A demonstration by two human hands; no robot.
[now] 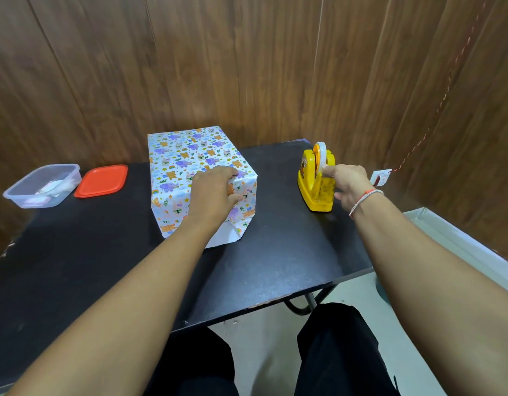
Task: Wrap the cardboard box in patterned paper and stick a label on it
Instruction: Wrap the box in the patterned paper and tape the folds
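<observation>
From where I watch, the tub (41, 185) and its orange lid (101, 180) sit at the far left of the surface (275, 252), well apart from the work. The box (190, 161) stands mid-surface, already covered in the patterned paper (172, 172), with a white flap (222, 237) of its underside poking out along the near bottom edge.

My left hand (215, 192) lies on the near right top corner of the box, fingers curled over the edge and pressing the folded paper down. I judge this step to be fetching tape for that near end fold. To do it well, I would keep steady downward pressure so the fold does not spring open, and draw the tape out in a straight line before tearing it against the cutter.

My right hand (348, 184) reaches to the tape dispenser (315, 181) at the right, fingertips pinching at the tape end by the roll, wrist level, forearm stretched well forward. Whether tape is already gripped I cannot tell for certain.
</observation>
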